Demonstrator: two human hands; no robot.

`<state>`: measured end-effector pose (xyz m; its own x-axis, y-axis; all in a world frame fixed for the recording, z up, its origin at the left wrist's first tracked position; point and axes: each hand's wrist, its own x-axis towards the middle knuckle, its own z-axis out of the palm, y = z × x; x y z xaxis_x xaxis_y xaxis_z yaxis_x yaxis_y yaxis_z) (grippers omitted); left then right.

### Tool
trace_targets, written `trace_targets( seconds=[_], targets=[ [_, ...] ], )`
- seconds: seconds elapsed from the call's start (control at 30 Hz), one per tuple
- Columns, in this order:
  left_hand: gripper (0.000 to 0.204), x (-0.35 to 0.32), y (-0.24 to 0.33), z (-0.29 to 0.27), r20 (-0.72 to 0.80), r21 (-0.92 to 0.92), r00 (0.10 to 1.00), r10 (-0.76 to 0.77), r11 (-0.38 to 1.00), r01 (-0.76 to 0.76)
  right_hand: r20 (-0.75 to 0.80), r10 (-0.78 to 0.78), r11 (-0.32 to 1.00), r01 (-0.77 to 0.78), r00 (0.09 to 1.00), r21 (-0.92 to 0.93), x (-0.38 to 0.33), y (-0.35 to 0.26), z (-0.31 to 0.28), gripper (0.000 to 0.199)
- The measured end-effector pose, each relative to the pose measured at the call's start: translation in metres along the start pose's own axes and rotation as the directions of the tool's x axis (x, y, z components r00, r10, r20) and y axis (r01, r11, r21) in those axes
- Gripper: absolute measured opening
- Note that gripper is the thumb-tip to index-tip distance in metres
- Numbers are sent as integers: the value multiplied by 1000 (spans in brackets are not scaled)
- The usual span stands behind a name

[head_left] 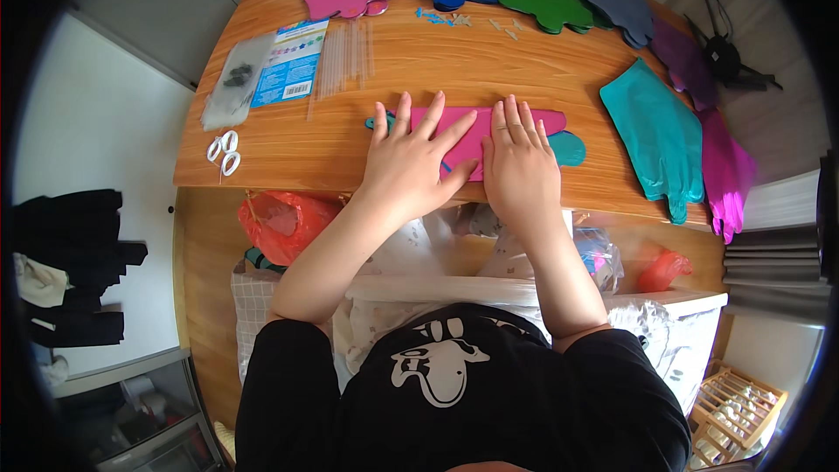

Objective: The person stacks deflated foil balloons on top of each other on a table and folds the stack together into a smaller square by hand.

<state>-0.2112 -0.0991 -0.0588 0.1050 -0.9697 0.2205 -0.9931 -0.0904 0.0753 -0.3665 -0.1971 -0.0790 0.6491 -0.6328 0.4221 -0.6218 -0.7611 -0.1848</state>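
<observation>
In the head view, both forearms reached forward from below, angling inward over the near edge of the table toward the pink sheet, which lay near that edge. The left hand, palm down and fingers splayed wide, rested on the sheet's left part; the right hand lay flat on its right part, fingers nearly together. Both were unclenched, grasping nothing. A teal piece jutted from under the sheet's right end. Table surface stretched left of the sheet to white rings and right to teal foil.
</observation>
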Motion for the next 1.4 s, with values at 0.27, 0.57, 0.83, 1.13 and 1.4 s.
trace_targets(
  seconds=[0.27, 0.57, 0.83, 1.13, 1.4],
  targets=[
    [81, -2, 5, -9, 73, 127, 974, -215, 970, 205, -16, -6, 1000, 6, 1000, -3, 0, 0, 4, 45],
    [79, -2, 7, -17, 104, 105, 966, -235, 969, 224, -108, -136, 948, 161, 985, 276, -22, -24, -24, 45],
    [75, -1, 10, -22, 170, 98, 966, -196, 978, 182, -243, -102, 928, 180, 965, 327, -56, -40, -16, 49],
    [57, -60, 1, -65, 150, -292, 950, -273, 906, 307, -230, -449, 791, 504, 863, 347, -61, 9, -19, 40],
    [39, -84, -41, -35, -206, -288, 970, 129, 939, -186, -317, -594, 648, 673, 739, 355, -64, 33, -19, 23]
  ],
)
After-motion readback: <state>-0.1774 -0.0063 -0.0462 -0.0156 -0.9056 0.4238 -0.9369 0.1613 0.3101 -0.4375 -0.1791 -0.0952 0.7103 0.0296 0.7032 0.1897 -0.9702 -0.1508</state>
